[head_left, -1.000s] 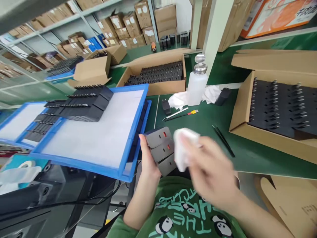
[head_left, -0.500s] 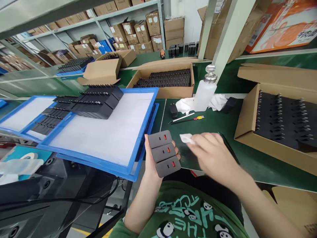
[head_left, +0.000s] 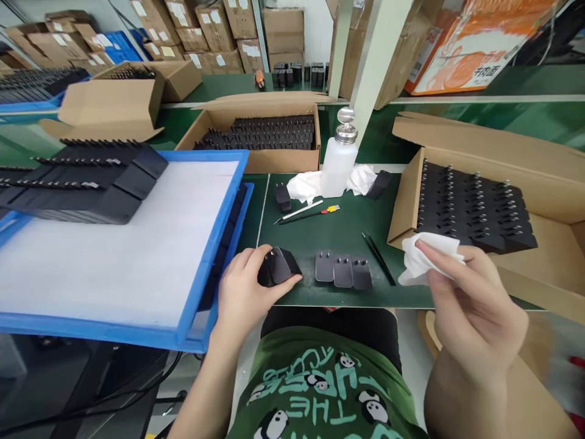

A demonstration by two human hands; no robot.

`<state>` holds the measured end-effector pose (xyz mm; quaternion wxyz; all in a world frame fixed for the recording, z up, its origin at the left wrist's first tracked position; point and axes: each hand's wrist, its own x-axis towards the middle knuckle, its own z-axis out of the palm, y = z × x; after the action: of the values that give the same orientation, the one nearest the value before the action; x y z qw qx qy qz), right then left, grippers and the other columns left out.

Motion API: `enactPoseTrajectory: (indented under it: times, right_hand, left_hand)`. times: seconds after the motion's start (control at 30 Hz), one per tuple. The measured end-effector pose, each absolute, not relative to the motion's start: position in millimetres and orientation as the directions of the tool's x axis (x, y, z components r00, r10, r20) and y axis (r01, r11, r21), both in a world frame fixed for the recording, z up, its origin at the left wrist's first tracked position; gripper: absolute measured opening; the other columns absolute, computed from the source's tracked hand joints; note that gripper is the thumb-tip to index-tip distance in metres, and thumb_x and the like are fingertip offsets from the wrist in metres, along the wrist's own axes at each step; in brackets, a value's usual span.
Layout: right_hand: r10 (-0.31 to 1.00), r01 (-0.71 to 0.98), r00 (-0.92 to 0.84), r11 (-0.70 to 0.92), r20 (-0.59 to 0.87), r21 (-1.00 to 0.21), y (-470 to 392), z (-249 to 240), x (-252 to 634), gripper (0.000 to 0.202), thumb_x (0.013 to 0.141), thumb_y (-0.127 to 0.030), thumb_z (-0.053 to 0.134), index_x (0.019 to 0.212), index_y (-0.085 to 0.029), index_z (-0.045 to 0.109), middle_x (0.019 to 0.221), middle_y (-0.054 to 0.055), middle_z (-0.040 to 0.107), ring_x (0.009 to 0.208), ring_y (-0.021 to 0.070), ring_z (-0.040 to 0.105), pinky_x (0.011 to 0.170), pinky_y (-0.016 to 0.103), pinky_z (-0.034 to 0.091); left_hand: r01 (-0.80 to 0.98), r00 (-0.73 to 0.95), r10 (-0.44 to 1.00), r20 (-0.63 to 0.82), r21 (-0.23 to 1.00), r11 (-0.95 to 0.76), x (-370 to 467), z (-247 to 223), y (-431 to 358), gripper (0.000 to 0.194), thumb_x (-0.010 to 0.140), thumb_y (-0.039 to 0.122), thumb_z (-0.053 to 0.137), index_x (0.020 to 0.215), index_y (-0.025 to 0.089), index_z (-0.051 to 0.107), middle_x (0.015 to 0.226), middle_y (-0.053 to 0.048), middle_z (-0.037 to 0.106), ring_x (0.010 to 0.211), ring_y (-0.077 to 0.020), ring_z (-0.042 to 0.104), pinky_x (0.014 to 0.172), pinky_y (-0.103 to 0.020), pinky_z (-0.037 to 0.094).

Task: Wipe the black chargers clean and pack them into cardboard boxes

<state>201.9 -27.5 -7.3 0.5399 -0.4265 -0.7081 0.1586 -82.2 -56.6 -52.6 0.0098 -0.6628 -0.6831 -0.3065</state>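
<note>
At the left of the frame, a blue-rimmed tray (head_left: 105, 274) with a white lining carries rows of black adapters (head_left: 121, 198), pins upward. Behind it, at upper left, an open carton (head_left: 112, 100) shows pins inside. The upper-centre cardboard box (head_left: 278, 161) holds close rows of black pinned pieces (head_left: 274, 133). At lower centre the left hand (head_left: 249, 289) grips a dark adapter (head_left: 287, 262) over the green bench (head_left: 301, 292); whether it holds more than one, I cannot tell. Just right, three flat-lying adapters (head_left: 343, 271) sit side by side, pins up; behind them stands a white pump bottle (head_left: 336, 171). At right, a large carton (head_left: 406, 204) has adapters in rows (head_left: 475, 210) along its left part. Before it, the right hand (head_left: 475, 311) pinches a white wipe (head_left: 429, 259).
</note>
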Motion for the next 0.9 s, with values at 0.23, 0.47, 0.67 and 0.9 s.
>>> enactPoseTrajectory:
  times: [0.23, 0.47, 0.67, 0.9]
  right_hand:
    - [0.793, 0.557, -0.135, 0.556, 0.594, -0.617, -22.6, -29.7, 218.5, 0.058, 0.088, 0.000, 0.057, 0.130, -0.039, 0.064, 0.104, 0.004, 0.060, 0.087, 0.0181, 0.060, 0.071, 0.034, 0.046]
    - [0.793, 0.543, -0.259, 0.591, 0.551, -0.596, -26.2, -36.8, 225.2, 0.059, 0.088, 0.004, 0.053, 0.131, -0.035, 0.062, 0.107, 0.005, 0.060, 0.087, 0.0151, 0.057, 0.073, 0.031, 0.044]
    - [0.783, 0.674, -0.288, 0.574, 0.551, -0.464, -15.2, -60.7, 227.5, 0.042, 0.089, -0.002, 0.054, 0.123, -0.025, 0.063, 0.103, 0.006, 0.061, 0.093, 0.0173, 0.061, 0.081, 0.030, 0.050]
    - [0.828, 0.654, -0.391, 0.557, 0.402, -0.512, -7.8, -31.0, 212.0, 0.028, 0.096, -0.028, 0.054, 0.122, -0.022, 0.046, 0.143, 0.017, 0.045, 0.135, 0.0296, 0.046, 0.107, 0.051, 0.045]
  left_hand:
    - [0.812, -0.335, 0.812, 0.477, 0.584, -0.009, -87.2, -36.5, -68.6, 0.052, 0.073, 0.048, 0.079, 0.113, 0.020, 0.062, 0.107, -0.008, 0.069, 0.097, -0.0255, 0.067, 0.085, -0.038, 0.057]
    - [0.906, -0.224, 0.846, 0.484, 0.424, -0.003, -82.9, -34.3, -49.1, 0.055, 0.069, 0.052, 0.081, 0.109, 0.019, 0.064, 0.104, -0.008, 0.071, 0.096, -0.0251, 0.068, 0.084, -0.037, 0.056]
    - [0.751, -0.369, 0.829, 0.420, 0.660, -0.001, -86.1, -32.4, -56.8, 0.053, 0.067, 0.050, 0.082, 0.107, 0.020, 0.065, 0.098, -0.004, 0.069, 0.089, -0.0227, 0.067, 0.080, -0.034, 0.056]
    - [0.341, -0.459, 0.842, 0.284, 0.931, -0.128, -75.8, -25.3, -67.4, 0.059, 0.065, 0.059, 0.080, 0.112, 0.024, 0.067, 0.100, -0.003, 0.068, 0.084, -0.0218, 0.065, 0.068, -0.031, 0.054]
